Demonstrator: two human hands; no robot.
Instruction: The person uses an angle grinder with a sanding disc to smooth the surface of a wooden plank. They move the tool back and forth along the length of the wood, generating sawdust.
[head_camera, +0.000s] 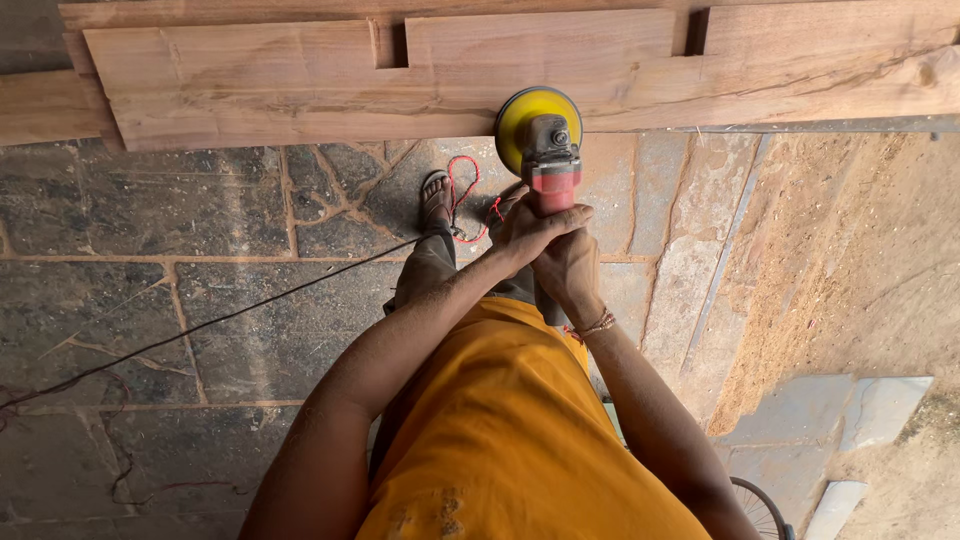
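Both my hands grip a red and grey angle grinder with a yellow sanding disc. My left hand wraps the body from the left, and my right hand holds it just below, with a thread bracelet at the wrist. The disc touches the lower edge of a long wooden plank that has rectangular notches cut along its top side. My sandalled foot stands on the stone floor under the plank.
A black power cable trails left across the stone slab floor, with a red cord by my foot. Sawdust covers the ground at right. Pale stone pieces and a bicycle wheel lie at lower right.
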